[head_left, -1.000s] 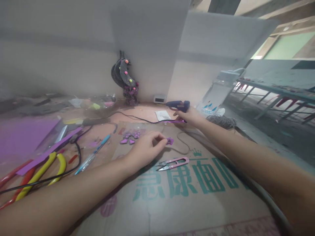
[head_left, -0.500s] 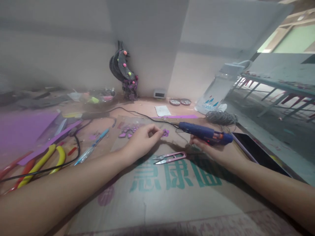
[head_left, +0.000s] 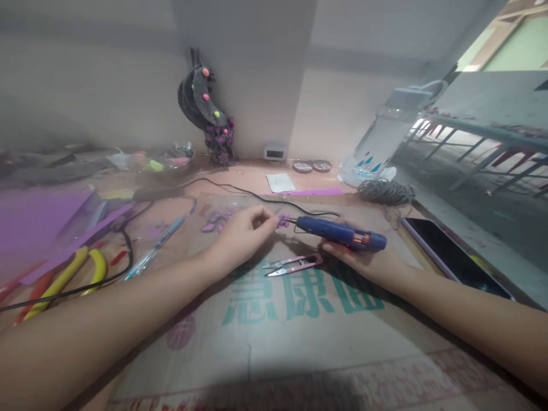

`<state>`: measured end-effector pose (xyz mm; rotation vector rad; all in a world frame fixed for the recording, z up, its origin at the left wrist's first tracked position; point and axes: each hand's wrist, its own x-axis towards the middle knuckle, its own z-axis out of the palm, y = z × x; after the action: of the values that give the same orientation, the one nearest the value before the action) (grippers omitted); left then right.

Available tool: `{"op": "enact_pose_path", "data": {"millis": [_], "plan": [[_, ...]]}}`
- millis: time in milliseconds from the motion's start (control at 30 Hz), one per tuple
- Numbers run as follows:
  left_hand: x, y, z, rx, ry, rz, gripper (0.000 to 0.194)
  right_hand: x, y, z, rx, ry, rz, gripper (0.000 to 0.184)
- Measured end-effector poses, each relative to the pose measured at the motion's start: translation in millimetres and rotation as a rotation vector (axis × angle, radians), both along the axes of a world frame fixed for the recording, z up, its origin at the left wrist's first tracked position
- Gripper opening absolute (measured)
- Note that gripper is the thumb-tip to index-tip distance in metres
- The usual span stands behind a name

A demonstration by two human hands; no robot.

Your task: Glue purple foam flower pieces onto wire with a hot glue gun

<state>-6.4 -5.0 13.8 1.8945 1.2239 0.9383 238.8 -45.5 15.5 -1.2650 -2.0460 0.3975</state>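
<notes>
My left hand (head_left: pixel 244 234) pinches a small purple foam piece (head_left: pixel 283 220) above the flattened cardboard (head_left: pixel 299 337). My right hand (head_left: pixel 368 264) grips a blue glue gun (head_left: pixel 340 233) lying sideways, its nozzle touching the purple piece. Pink thread snips (head_left: pixel 295 264) lie on the cardboard just below both hands. More small purple pieces (head_left: pixel 218 220) sit beyond my left hand.
A black cord (head_left: pixel 240 194) runs from the glue gun leftward. Yellow and red pliers (head_left: pixel 64 279) and a blue pen (head_left: pixel 156 248) lie at left beside purple foam sheets (head_left: pixel 38 222). A phone (head_left: pixel 454 257), grey twine (head_left: pixel 383 191) and a water bottle (head_left: pixel 381 148) are at right. A black decorated ornament (head_left: pixel 205 108) stands at the wall.
My right hand picked up the glue gun from the far side, brought it near, and moved its nozzle left to the purple piece in my left hand.
</notes>
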Motion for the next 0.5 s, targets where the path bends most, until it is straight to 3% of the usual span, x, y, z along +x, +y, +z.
{"op": "enact_pose_path", "data": {"millis": [133,267,500], "plan": [[0.2,-0.4,0.9,0.007,-0.005,-0.026,0.028,-1.2,1.4,1.1,0.052,-0.029,-0.027,0.018],[-0.3,0.4,-0.5,0.025,0.012,-0.020,0.029,-1.5,1.5,1.0,-0.005,-0.012,-0.001,0.020],[-0.3,0.7,-1.4,0.025,0.005,-0.018,0.029,-2.1,2.8,-0.5,-0.017,-0.044,-0.087,0.022]]}}
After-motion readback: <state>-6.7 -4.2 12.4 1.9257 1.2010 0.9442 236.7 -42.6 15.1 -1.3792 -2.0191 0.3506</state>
